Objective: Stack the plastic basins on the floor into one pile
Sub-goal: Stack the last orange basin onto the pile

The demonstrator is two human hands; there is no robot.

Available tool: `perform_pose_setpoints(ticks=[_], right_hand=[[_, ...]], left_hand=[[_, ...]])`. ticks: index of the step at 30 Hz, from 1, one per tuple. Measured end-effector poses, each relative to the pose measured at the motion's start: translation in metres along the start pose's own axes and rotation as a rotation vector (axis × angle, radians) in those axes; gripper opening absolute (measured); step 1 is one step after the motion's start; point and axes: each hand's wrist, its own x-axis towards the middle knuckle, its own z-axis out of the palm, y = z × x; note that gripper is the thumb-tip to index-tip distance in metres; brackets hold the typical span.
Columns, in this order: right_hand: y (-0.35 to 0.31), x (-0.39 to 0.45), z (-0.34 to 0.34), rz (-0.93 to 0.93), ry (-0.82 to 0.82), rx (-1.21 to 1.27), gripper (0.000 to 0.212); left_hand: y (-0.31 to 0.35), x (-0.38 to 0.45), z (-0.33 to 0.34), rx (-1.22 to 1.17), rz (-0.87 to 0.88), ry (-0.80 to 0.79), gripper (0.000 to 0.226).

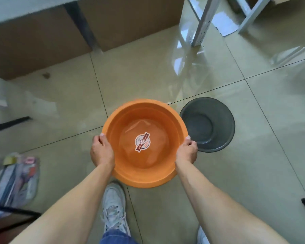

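Two bare forearms reach forward over a white lace-up sneaker (115, 211) and blue denim. Both hands grip a round orange plastic basin (144, 143) by its rim: the left hand (102, 152) clasps the left edge, the right hand (187, 152) the right edge, thumbs on top. A round sticker (142, 142) sits on the basin's bottom. Just right of it, its rim partly hidden behind the orange one, a round dark grey plastic basin (209, 124) stands on the glossy beige tiled floor (148, 76).
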Motion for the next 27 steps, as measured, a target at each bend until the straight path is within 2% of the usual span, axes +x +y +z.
perform_pose_setpoints(ticks=[7,11,13,16,20,24,27], right_hand=[[0.034,0.018,0.018,-0.026,-0.005,-0.14,0.037],[0.041,0.023,0.021,-0.059,-0.013,-0.217,0.029],[0.038,0.025,0.02,-0.077,0.008,-0.224,0.033],[0.027,0.038,0.012,-0.083,0.048,-0.142,0.039],[0.012,0.074,-0.006,-0.043,0.104,-0.007,0.038],[0.0,0.125,-0.036,0.05,0.241,0.088,0.047],[-0.003,0.163,-0.056,0.123,0.381,0.106,0.046]], left_hand=[[-0.036,0.015,0.022,-0.074,-0.098,-0.091,0.033],[-0.04,0.015,0.032,-0.034,-0.129,-0.097,0.044],[-0.033,0.011,0.037,0.036,-0.079,-0.055,0.046],[-0.007,0.001,0.052,0.024,0.09,-0.042,0.042],[0.044,-0.027,0.094,-0.053,0.282,-0.293,0.031],[0.093,-0.065,0.155,-0.151,0.314,-0.617,0.029],[0.115,-0.084,0.198,-0.089,0.342,-0.736,0.04]])
